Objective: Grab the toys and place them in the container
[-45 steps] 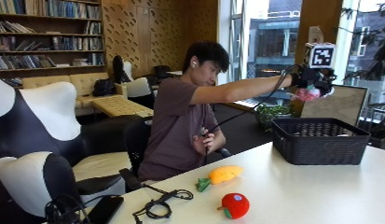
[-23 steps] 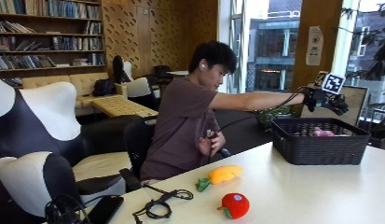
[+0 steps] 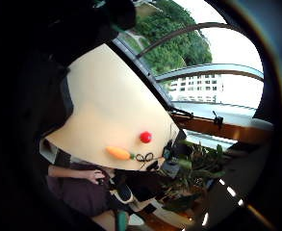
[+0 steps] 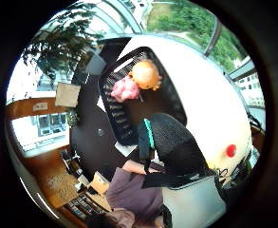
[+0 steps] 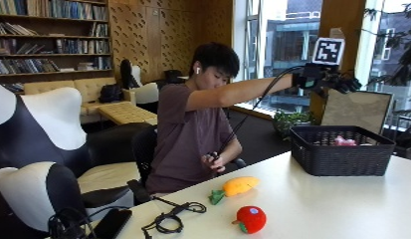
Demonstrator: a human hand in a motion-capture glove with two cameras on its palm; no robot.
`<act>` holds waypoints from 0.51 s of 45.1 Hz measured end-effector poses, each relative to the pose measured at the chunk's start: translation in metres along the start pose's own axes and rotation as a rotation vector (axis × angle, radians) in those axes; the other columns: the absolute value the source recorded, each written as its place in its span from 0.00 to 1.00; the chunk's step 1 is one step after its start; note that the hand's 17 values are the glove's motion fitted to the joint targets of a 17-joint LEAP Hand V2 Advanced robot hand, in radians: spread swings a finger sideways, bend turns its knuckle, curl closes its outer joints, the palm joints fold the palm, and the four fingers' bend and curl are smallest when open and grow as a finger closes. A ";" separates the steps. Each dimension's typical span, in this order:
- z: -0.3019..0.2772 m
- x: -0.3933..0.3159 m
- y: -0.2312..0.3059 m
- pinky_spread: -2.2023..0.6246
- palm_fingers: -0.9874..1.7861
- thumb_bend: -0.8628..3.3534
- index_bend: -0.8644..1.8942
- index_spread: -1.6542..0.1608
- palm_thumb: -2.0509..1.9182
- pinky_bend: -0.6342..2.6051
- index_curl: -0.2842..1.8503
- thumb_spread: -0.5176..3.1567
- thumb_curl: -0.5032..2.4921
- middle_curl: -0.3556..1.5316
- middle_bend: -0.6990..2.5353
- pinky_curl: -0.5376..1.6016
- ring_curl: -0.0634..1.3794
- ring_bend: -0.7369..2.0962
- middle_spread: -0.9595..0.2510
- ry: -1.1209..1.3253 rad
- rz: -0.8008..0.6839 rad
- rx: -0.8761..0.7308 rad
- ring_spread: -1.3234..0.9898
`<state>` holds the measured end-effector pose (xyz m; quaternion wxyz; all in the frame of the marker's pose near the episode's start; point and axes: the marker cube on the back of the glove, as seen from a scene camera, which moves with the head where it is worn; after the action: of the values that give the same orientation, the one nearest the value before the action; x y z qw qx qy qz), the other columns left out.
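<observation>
At the left end of the table (image 5: 337, 209) we see a phone (image 5: 111, 223) and a coiled black cable (image 5: 166, 219) by the near edge. Next comes the orange carrot toy (image 5: 235, 187), close to the edge where the person sits, and the red tomato toy (image 5: 251, 219) just beside it, further in on the tabletop. Toward the right end stands the black basket (image 5: 340, 149), with a pink toy (image 5: 345, 142) inside; the thumb side palm view shows an orange toy (image 4: 145, 75) lying touching it in the basket. Above the basket we find the gloved right hand (image 5: 332, 82) raised on an outstretched arm, fingers relaxed and holding nothing.
</observation>
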<state>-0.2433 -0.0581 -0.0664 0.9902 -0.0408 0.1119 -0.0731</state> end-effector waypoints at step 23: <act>0.179 0.341 0.150 0.79 0.30 0.20 0.34 0.80 0.51 0.47 0.20 0.50 0.29 0.39 0.27 0.43 0.27 0.42 0.82 -0.157 0.317 -0.062 0.57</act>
<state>0.1463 0.0493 0.0194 0.9932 -0.0590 0.0414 0.0910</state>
